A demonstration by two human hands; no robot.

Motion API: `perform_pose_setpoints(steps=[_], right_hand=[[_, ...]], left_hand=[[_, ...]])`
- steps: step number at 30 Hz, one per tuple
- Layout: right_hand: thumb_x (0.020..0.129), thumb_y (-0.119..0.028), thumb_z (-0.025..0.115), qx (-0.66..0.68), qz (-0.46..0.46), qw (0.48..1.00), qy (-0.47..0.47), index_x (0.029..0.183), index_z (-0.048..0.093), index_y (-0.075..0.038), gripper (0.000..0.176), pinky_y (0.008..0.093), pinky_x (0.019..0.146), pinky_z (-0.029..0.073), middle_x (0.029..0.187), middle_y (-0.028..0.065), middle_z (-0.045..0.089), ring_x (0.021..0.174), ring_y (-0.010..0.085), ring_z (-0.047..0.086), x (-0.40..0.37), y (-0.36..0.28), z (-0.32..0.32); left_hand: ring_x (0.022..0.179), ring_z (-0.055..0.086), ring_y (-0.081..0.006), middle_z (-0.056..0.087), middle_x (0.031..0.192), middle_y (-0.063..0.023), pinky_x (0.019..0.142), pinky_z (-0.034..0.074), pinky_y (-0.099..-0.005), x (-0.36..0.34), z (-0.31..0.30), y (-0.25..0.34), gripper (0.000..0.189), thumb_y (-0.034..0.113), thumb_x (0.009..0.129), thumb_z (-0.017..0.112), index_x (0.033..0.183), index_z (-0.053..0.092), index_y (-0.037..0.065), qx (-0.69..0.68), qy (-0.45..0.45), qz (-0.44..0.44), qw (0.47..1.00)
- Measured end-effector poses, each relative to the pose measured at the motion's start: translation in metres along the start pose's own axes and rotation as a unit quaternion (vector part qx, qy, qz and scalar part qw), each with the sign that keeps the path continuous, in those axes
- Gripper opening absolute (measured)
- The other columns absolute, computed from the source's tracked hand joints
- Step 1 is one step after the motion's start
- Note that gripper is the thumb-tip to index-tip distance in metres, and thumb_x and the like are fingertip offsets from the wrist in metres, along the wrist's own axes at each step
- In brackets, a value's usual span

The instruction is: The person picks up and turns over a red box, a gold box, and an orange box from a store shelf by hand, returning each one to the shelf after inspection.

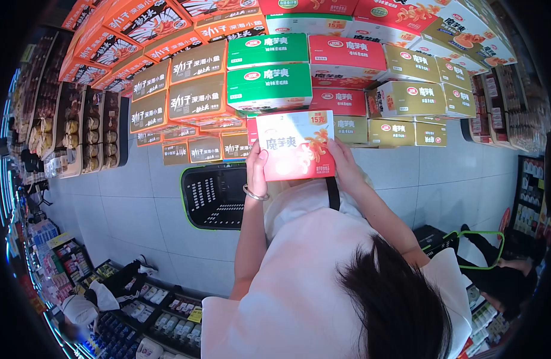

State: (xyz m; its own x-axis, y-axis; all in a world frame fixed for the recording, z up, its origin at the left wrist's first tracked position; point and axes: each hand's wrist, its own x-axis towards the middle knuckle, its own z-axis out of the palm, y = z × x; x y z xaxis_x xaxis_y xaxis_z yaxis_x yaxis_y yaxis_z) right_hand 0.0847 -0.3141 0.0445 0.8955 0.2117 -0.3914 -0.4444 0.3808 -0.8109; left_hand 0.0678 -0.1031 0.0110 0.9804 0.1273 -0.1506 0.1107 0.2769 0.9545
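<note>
Pale floor tiles back the red-and-white snack box at frame centre, just below the green cartons, its slightly longer axis spanning left hand to right hand, equally near, fingers grasping opposite side edges.

Bright store light with pale glare across the held box, heavy fisheye curvature, and dark, blurred edges.

The gray tiled floor bears a green-rimmed black basket.
</note>
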Motion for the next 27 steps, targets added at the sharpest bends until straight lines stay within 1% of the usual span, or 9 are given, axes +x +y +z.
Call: perform_pose_setpoints(steps=[6,8,14,15,17,21,27], right_hand=[[0.098,-0.03,0.049,0.008,-0.003,1.0,0.001,0.127,0.049,0.001,0.042,0.0219,0.088,0.046,0.113,0.006,0.061,0.099,0.0072,0.058,-0.002,-0.003,0.004],[0.098,-0.03,0.049,0.004,-0.003,1.0,0.007,0.126,0.049,0.001,0.041,0.0222,0.088,0.046,0.114,0.0062,0.061,0.1,0.0075,0.058,-0.001,-0.001,0.003],[0.098,-0.03,0.049,0.022,-0.008,1.0,0.007,0.125,0.05,0.001,0.04,0.0219,0.088,0.045,0.114,0.0055,0.06,0.101,0.0072,0.057,0.0,0.001,0.003],[0.098,-0.03,0.049,0.022,-0.009,1.0,0.007,0.125,0.05,0.001,0.04,0.0219,0.088,0.045,0.114,0.0055,0.06,0.101,0.0072,0.057,0.0,0.002,0.002],[0.098,-0.03,0.05,0.029,-0.003,1.0,-0.002,0.123,0.051,0.0,0.04,0.0214,0.087,0.045,0.111,0.0046,0.06,0.099,0.0065,0.056,0.002,0.005,0.0],[0.098,-0.031,0.05,0.02,-0.001,1.0,0.008,0.122,0.051,0.0,0.039,0.0209,0.085,0.045,0.11,0.004,0.06,0.097,0.0059,0.056,0.001,0.004,0.0],[0.098,-0.033,0.051,0.017,-0.003,1.0,-0.005,0.122,0.051,0.0,0.042,0.021,0.086,0.045,0.11,0.004,0.06,0.098,0.0058,0.056,0.003,0.007,-0.003]], left_hand=[[0.101,0.058,-0.0183,0.059,0.111,-0.0121,0.089,0.045,-0.0297,0.0,0.001,0.002,0.051,0.038,0.089,0.048,0.118,0.05,-0.004,-0.005,-0.001,-0.006,1.0],[0.109,0.053,-0.0175,0.058,0.118,-0.0119,0.095,0.04,-0.0291,-0.001,-0.001,0.002,0.057,0.04,0.092,0.049,0.126,0.047,-0.005,-0.012,-0.024,-0.011,1.0],[0.111,0.052,-0.0181,0.057,0.119,-0.0121,0.096,0.039,-0.0297,0.0,-0.002,0.002,0.055,0.037,0.092,0.048,0.128,0.046,-0.005,-0.015,-0.029,-0.007,0.999],[0.111,0.052,-0.0181,0.057,0.119,-0.0121,0.096,0.039,-0.0297,0.0,-0.001,0.002,0.055,0.037,0.092,0.048,0.128,0.046,-0.005,-0.015,-0.029,-0.006,0.999],[0.103,0.057,-0.0179,0.059,0.112,-0.0117,0.09,0.045,-0.03,0.001,0.001,0.001,0.052,0.04,0.09,0.047,0.12,0.049,-0.003,0.003,-0.007,-0.003,1.0],[0.103,0.057,-0.0179,0.059,0.113,-0.0118,0.09,0.045,-0.0299,0.0,0.003,0.004,0.052,0.039,0.09,0.047,0.121,0.049,-0.003,-0.002,-0.006,-0.001,1.0],[0.104,0.057,-0.0182,0.058,0.115,-0.0121,0.091,0.045,-0.0299,0.001,-0.004,-0.002,0.054,0.038,0.09,0.048,0.123,0.048,-0.004,0.004,-0.023,-0.004,1.0]])
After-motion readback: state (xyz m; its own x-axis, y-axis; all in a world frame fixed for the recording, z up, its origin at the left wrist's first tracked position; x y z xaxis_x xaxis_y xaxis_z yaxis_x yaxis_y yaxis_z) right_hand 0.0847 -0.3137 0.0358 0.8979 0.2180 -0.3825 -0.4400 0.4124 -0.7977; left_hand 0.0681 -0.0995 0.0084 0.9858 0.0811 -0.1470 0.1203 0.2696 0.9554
